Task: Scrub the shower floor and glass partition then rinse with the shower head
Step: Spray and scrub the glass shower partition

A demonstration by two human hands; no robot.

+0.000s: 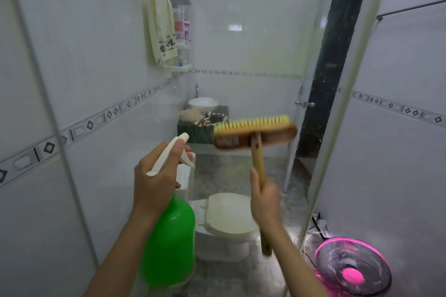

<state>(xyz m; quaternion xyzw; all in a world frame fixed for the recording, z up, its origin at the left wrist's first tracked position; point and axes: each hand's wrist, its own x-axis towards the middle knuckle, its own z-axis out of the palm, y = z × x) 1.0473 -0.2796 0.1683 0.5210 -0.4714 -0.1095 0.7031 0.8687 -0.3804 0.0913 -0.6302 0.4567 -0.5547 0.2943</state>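
Green spray bottle (170, 243) hangs from the left hand (154, 181), fingers wrapped round its white trigger head. Right hand (265, 200) grips the wooden scrub brush (254, 132) handle, bristles raised toward the glass partition (277, 55)

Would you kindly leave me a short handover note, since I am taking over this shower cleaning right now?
Left hand grips the green spray bottle at its trigger head, nozzle pointing forward.
Right hand grips the brush by its wooden handle, head raised in front of the glass partition.
Done: cannot tell; no foam shows on the glass.
Left: scrub glass and floor, then rinse; the shower head is not in view.
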